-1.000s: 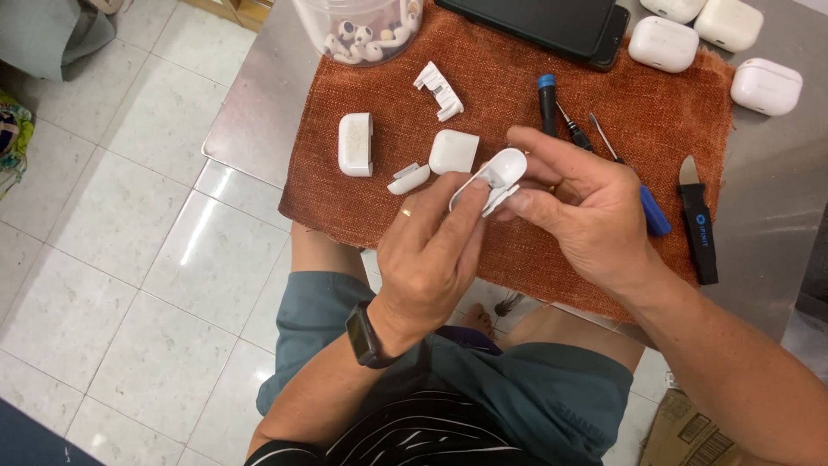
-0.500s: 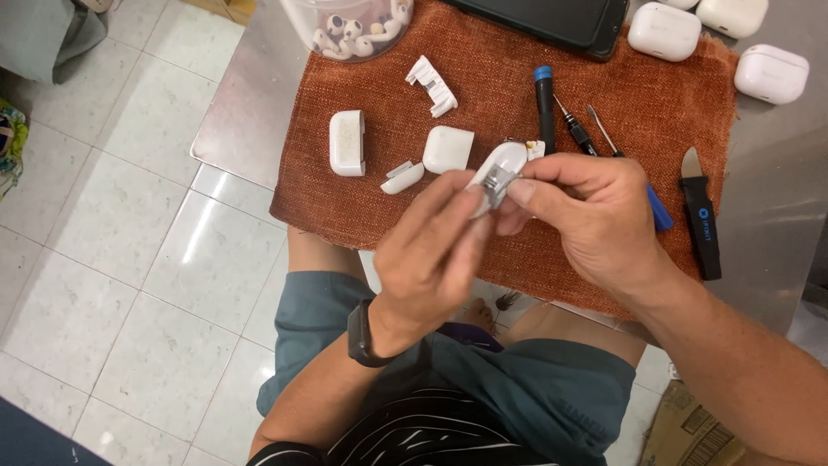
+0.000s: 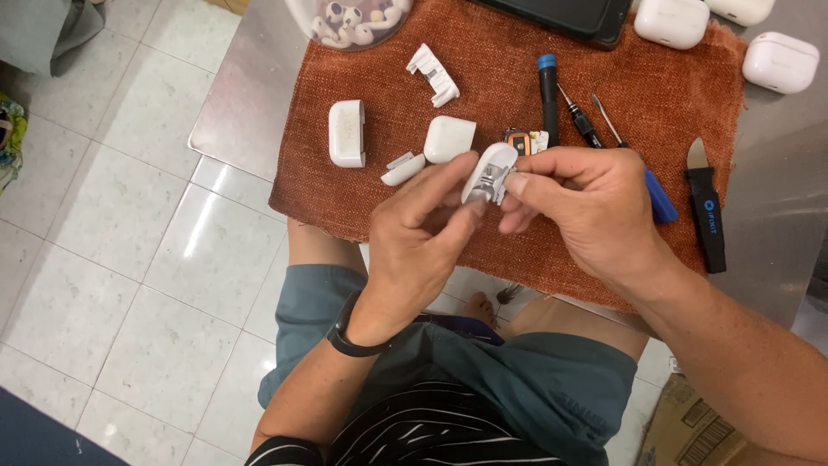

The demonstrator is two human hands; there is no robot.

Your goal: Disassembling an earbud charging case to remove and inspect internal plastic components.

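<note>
Both hands hold a small white earbud-case shell point(image 3: 490, 171) with a metal hinge part showing inside, above the near edge of a rust-orange cloth point(image 3: 362, 194). My left hand point(image 3: 423, 237) pinches the shell from below with thumb and forefinger. My right hand point(image 3: 582, 203) grips it from the right with its fingertips. Just behind the shell lies a small circuit piece with an orange part point(image 3: 520, 141). Loose white case parts point(image 3: 348, 133) point(image 3: 448, 138) point(image 3: 403, 168) rest on the cloth to the left.
A blue-capped screwdriver point(image 3: 548, 97), two thin drivers point(image 3: 583, 121) and a black pry tool point(image 3: 707, 211) lie on the cloth. White closed cases point(image 3: 671, 19) point(image 3: 780, 60), a clear tub of earbuds point(image 3: 349, 19), a white clip piece point(image 3: 433, 73) and a dark phone point(image 3: 565, 15) sit at the back. The steel table edge point(image 3: 233, 121) borders tiled floor.
The shell has been turned and lifted slightly between the fingers, so its metal inner part now faces up. Both hands stay over the cloth's near edge.
</note>
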